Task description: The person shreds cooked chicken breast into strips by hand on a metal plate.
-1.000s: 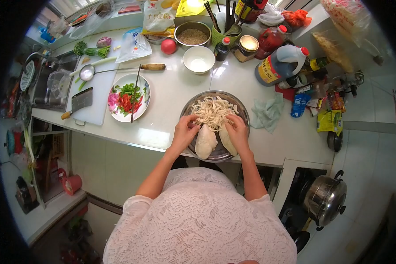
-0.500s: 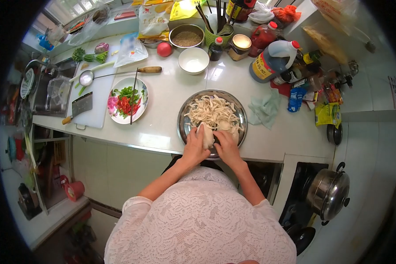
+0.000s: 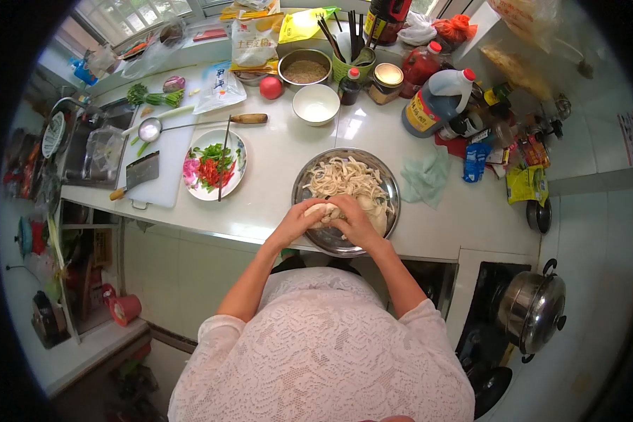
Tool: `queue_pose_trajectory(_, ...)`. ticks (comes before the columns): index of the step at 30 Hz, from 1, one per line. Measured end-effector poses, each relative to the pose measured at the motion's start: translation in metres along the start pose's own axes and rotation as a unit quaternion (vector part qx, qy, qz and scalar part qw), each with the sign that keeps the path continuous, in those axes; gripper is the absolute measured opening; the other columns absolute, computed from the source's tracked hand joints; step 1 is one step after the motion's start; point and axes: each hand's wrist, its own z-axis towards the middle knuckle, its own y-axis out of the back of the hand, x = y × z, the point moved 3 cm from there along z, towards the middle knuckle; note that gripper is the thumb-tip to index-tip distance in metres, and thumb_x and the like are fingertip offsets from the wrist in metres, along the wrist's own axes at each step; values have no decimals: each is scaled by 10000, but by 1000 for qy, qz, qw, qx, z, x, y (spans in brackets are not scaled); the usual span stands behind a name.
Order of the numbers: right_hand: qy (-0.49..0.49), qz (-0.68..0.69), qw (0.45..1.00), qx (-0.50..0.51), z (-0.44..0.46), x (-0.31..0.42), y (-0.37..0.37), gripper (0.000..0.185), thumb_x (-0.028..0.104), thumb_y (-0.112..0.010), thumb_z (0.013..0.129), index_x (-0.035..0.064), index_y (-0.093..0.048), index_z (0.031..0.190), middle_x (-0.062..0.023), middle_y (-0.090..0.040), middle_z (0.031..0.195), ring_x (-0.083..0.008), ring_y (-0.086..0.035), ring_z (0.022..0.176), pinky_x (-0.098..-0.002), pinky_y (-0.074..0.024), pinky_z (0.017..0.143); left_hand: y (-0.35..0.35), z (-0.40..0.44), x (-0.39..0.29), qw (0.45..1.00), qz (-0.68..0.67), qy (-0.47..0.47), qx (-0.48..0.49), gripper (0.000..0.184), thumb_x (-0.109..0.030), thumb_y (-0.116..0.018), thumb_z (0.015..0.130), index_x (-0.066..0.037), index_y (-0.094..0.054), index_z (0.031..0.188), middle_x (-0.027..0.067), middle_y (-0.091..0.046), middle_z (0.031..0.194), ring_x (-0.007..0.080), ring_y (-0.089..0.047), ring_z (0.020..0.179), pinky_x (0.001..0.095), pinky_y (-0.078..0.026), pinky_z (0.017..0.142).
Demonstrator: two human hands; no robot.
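A round metal tray (image 3: 389,174) near the counter's front edge holds a heap of pale shredded meat (image 3: 346,176), which looks like chicken. My left hand (image 3: 299,221) and my right hand (image 3: 355,224) are closed round one pale piece of meat (image 3: 323,213) over the tray's near left part. The fingers of both hands nearly meet on it and hide part of it. Another whole piece (image 3: 373,214) lies in the tray, just right of my right hand.
Left of the tray are a plate (image 3: 239,176) of chopped vegetables with chopsticks across it, a cleaver (image 3: 142,171) and a ladle (image 3: 150,129). A white bowl (image 3: 316,105), bottles and a cloth (image 3: 425,176) stand or lie beyond and right. A pot (image 3: 531,309) is at the lower right.
One whole piece of meat has been lifted from the tray into both hands. My hands have come closer together around it. The camera view has shifted slightly.
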Motion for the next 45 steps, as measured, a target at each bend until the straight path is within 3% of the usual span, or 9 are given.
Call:
queue_pose_trajectory(8, -15, 30, 999, -38, 7, 6, 10, 302, 83, -667, 717, 24, -563, 995, -119, -543, 949, -286, -520, 957, -360, -404, 861, -7, -2, 4, 968, -227, 109, -2, 332, -231, -504, 925, -20, -537, 1179, 73, -612, 1058, 147, -622, 900, 295, -558, 704)
queue_pose_trajectory(16, -218, 259, 940, 31, 0, -16, 20, 348, 58, -655, 756, 21, -540, 1084, -54, -553, 1024, -144, -528, 971, -284, -429, 853, -19, 4, 5, 957, -269, 104, 12, 330, -246, -473, 934, -22, -538, 1167, 76, -625, 1042, 150, -642, 853, 302, -580, 624)
queue_pose_trajectory(21, -108, 117, 987, -8, -2, -1, 33, 406, 84, -672, 776, 22, -512, 1144, -52, -570, 1008, -131, -547, 937, -271, -456, 826, -8, 4, -5, 921, -367, 130, 15, 411, -329, -439, 957, -23, -478, 1229, 98, -619, 1075, 185, -650, 898, 307, -585, 628)
queue_pose_trajectory(26, -187, 154, 970, -29, -6, -3, 33, 388, 107, -684, 783, 16, -525, 1125, -51, -586, 992, -133, -561, 904, -262, -472, 789, -13, 3, -25, 942, -309, 128, 30, 469, -359, -513, 927, -20, -452, 1245, 105, -594, 1111, 192, -622, 972, 318, -581, 697)
queue_pose_trajectory(32, -328, 299, 895, -42, -16, -9, 39, 375, 177, -739, 737, 7, -570, 1026, -101, -622, 913, -192, -596, 867, -314, -472, 774, -21, 6, -26, 990, -112, 53, 71, 607, -96, -743, 731, -9, -445, 1252, 71, -572, 1125, 133, -565, 985, 271, -488, 833)
queue_pose_trajectory(34, -164, 60, 984, 19, -7, 16, 51, 445, 213, -778, 679, 9, -575, 1019, -130, -619, 923, -213, -602, 868, -330, -469, 780, -22, 5, -27, 1000, 5, 7, 25, 660, -55, -729, 688, -32, -423, 1272, 71, -565, 1079, 131, -544, 980, 250, -445, 843)
queue_pose_trajectory(39, -100, -25, 992, 68, -16, 18, 44, 532, 234, -804, 632, 15, -571, 1058, -96, -601, 990, -169, -570, 959, -319, -445, 816, -38, -10, -54, 992, 115, 3, 50, 692, -22, -693, 675, -75, -393, 1297, 77, -532, 1046, 141, -532, 949, 251, -440, 829)
queue_pose_trajectory(42, -197, 169, 963, 73, -23, 5, 35, 484, 261, -786, 688, 53, -579, 1072, -79, -618, 1015, -172, -591, 943, -297, -463, 794, -39, -14, -56, 995, 62, 21, 75, 717, -8, -685, 670, -79, -378, 1314, 83, -513, 1077, 150, -520, 980, 259, -436, 848)
queue_pose_trajectory(45, -274, 429, 860, 18, -38, -26, 17, 413, 338, -668, 829, 110, -568, 1159, -65, -643, 989, -173, -624, 887, -300, -485, 775, -42, -11, -52, 997, 16, 3, 80, 738, -10, -687, 673, -59, -362, 1334, 91, -503, 1136, 160, -506, 1045, 267, -427, 889)
